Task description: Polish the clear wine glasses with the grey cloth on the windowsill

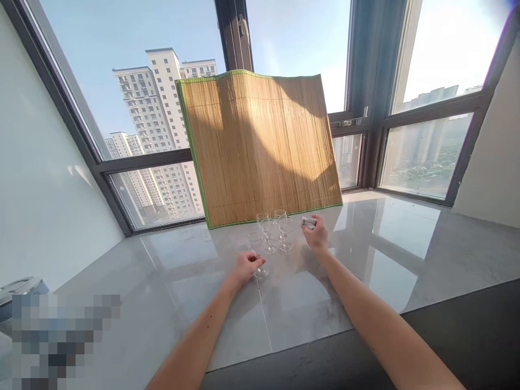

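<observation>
Several small clear stemmed glasses (pixel 280 216) stand upright in a close group on the grey tiled ledge (pixel 227 336). My left hand (pixel 246 267) is at the near left of the group, its fingers closed round the stem of a wine glass (pixel 261 272). The foot of that glass shows below the fingertips, at or just above the tile. To the right of the group, my right hand (pixel 317 234) grips a crumpled whitish-grey cloth (pixel 309 222), apart from the glasses. Transparent rims overlap, so their exact outlines are hard to make out.
Behind the glasses a bamboo mat (pixel 260 151) with green edging leans against the dark window frame (pixel 233 32). Sunlight reflects off the tiles at right. A partly blurred object (pixel 28 287) is at the far left. The ledge's front edge runs below my forearms.
</observation>
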A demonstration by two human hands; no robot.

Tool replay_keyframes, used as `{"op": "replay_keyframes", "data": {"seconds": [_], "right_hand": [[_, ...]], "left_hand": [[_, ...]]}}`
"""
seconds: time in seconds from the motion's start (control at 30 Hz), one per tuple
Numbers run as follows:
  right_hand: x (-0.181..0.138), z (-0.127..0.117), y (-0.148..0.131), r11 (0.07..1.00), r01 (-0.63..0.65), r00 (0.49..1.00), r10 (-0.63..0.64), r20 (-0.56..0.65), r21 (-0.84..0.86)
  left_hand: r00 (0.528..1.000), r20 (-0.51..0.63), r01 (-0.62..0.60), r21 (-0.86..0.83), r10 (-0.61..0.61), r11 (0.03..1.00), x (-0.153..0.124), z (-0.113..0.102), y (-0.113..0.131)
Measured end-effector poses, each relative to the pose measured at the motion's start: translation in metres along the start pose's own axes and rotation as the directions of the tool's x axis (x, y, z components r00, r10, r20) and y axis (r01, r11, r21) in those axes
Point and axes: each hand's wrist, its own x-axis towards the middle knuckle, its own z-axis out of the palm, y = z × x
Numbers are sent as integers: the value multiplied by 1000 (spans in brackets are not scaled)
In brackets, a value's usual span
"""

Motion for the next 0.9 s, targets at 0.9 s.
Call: {"op": "replay_keyframes", "data": {"seconds": [0.9], "right_hand": [[-1,10,-2,985,-128,981,110,159,112]], "left_hand": [[947,180,-320,407,268,856,-20,13,20]]}}
